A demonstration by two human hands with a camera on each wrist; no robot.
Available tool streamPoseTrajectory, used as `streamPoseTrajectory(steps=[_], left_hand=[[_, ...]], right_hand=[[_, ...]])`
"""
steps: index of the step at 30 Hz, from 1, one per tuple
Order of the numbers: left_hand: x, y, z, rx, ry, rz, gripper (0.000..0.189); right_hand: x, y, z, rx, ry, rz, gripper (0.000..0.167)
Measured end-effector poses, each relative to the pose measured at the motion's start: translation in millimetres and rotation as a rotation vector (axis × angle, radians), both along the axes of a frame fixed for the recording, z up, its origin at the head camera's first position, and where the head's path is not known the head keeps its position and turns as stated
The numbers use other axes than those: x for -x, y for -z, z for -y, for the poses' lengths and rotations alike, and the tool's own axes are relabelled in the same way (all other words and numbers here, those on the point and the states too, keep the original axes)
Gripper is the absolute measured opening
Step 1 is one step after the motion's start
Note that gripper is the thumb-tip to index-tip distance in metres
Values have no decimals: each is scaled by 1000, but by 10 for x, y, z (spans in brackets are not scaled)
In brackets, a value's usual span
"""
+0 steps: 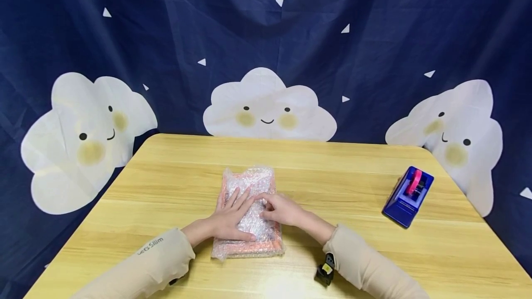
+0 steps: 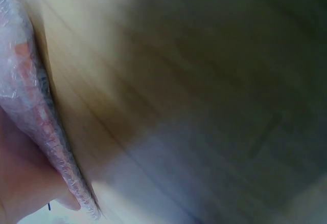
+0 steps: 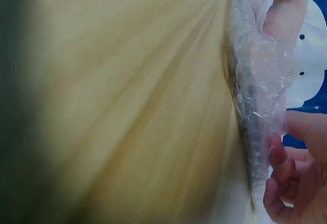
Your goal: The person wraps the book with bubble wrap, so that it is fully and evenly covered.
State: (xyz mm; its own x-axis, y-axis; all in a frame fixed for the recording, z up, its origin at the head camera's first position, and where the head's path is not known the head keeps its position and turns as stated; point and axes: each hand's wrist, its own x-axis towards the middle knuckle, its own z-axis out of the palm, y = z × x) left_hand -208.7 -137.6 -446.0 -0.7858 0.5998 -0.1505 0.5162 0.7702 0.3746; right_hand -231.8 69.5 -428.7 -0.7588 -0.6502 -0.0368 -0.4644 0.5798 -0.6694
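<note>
A flat rectangular item with an orange-pink border [image 1: 249,248], covered in clear bubble wrap [image 1: 255,176], lies on the table in the head view. My left hand [image 1: 229,219] presses on its left side, palm down with fingers spread. From the right, my right hand [image 1: 282,208] pinches a piece of the wrap near the middle between thumb and curled fingers. In the right wrist view that piece of bubble wrap [image 3: 271,73] stands up from the package beside the right hand [image 3: 304,168]. The left wrist view catches the package's edge [image 2: 38,96] and part of the left hand [image 2: 28,178].
A blue tape dispenser [image 1: 408,197] with a pink roll of tape [image 1: 414,182] stands on the wooden table [image 1: 332,174] at the right. A dark blue curtain [image 1: 266,31] with white clouds hangs behind the table's far edge.
</note>
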Motion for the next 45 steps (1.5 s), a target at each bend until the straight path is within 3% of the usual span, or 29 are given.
streamPoseTrajectory(steps=[5, 8, 11, 18, 24, 31, 35, 39, 45], left_hand=[[-1, -3, -6, -5, -5, 5, 102], [0, -8, -9, -2, -5, 3, 102], [2, -7, -8, -3, -2, 1, 102], [10, -7, -3, 1, -4, 7, 103], [11, -3, -8, 12, -1, 8, 102], [19, -11, -3, 11, -6, 23, 103], [19, -8, -3, 11, -4, 15, 102], [15, 6, -5, 4, 1, 12, 102], [14, 18, -18, 11, 6, -1, 102]], right_hand=[[-22, -50, 54, -137, 114, -108, 52], [-10, -91, 84, -253, 138, -154, 56], [15, -114, 107, -335, 143, -159, 59], [73, -148, 141, -395, 140, -134, 61], [110, -147, 121, -390, 93, -115, 60], [134, -83, 65, -292, 42, -74, 63], [161, -60, 60, -279, 40, -63, 77], [195, -42, 51, -260, 41, 33, 86], [230, -50, -28, -196, 12, 151, 82]])
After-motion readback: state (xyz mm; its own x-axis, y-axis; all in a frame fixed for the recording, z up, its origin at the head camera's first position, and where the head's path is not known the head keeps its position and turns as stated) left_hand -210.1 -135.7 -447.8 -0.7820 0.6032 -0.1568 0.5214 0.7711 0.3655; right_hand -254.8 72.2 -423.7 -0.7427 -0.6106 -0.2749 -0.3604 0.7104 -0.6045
